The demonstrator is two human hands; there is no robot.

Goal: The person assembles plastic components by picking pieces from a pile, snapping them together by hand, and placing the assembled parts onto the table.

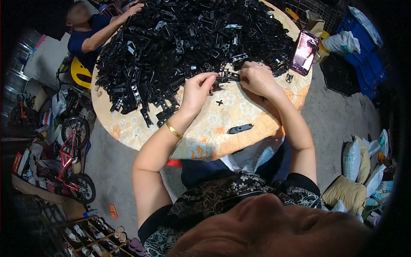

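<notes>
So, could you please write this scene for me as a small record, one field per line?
Left fingers: on the left end of a black part
Right fingers: at its right end
Pile: many black pieces, beyond the hands
Table cover: cream, patterned
Loose piece: dark, elongated, near the table's near edge
Phone: right side, screen lit
Co-worker: upper left, arm extended toward the pile

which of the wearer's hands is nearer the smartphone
Right. The right hand is left of the smartphone and lower in view; the left hand is farther left, also lower.
</notes>
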